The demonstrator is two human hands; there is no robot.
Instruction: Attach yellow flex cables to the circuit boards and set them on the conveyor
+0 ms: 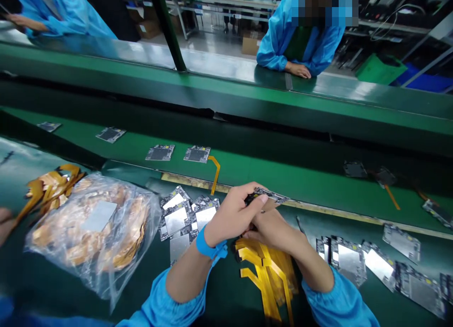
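Observation:
My left hand [235, 213] is closed around a small circuit board [271, 195], holding it up near the bench's far edge. My right hand [271, 228] sits just under it, fingers curled and pressed against the left hand; what it pinches is hidden. Directly below both hands lies a pile of yellow flex cables [269, 270]. A stack of silver-shielded boards [182, 218] lies just left of my left wrist, which wears a blue strap.
A clear bag of orange flex cables [92, 232] lies at left, with loose ones [53, 183] beyond it. More boards [382, 263] line the right. Boards [196, 154] ride the green conveyor. Across it, a person's hand [299, 70] rests on the ledge.

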